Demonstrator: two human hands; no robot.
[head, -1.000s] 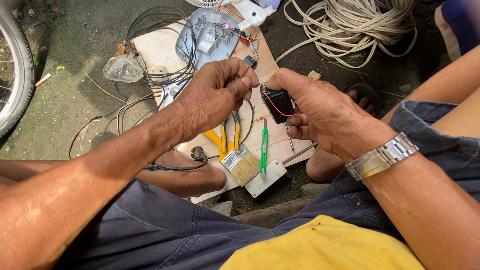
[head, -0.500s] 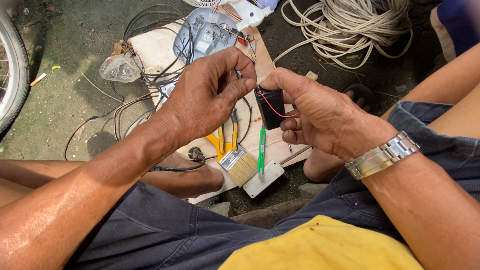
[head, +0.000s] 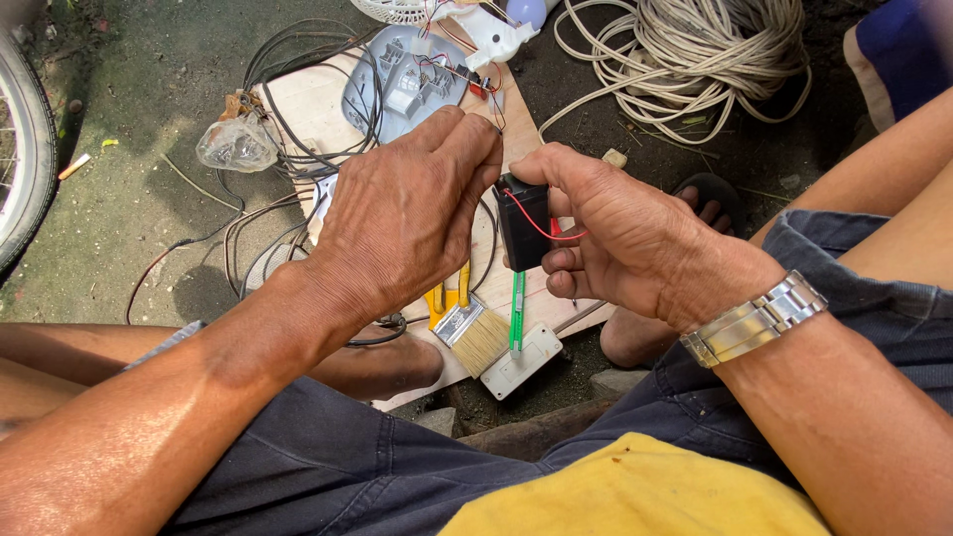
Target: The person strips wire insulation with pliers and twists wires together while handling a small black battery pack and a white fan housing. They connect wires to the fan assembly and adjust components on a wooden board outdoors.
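- Above the wooden board (head: 318, 109) on the ground, between my knees, I hold a small black battery block (head: 523, 230) in my right hand (head: 625, 233); thumb on its top edge, fingers curled round the right side, gripping it firmly.
- The block stands upright, long axis running near to far, with a red wire (head: 536, 226) looping across its face toward my right palm.
- My left hand (head: 407, 218) sits just left of the block, fingers pinched closed at the tips on a thin wire end (head: 493, 119); the wire itself is too fine to follow.
- That pinch lies just beyond the block's top left corner, so the left fingertips are the nearer ones to its terminals.
- Under my hands on the board: a green-handled screwdriver (head: 516, 310), a small paintbrush (head: 475, 333), yellow-handled pliers (head: 449, 296) and a white switch plate (head: 521, 359).
- Farther off sit a grey plastic housing (head: 402, 79) among black cables, and a coil of pale cord (head: 695, 60) at far right.
- A metal watch (head: 754, 318) is on my right wrist.
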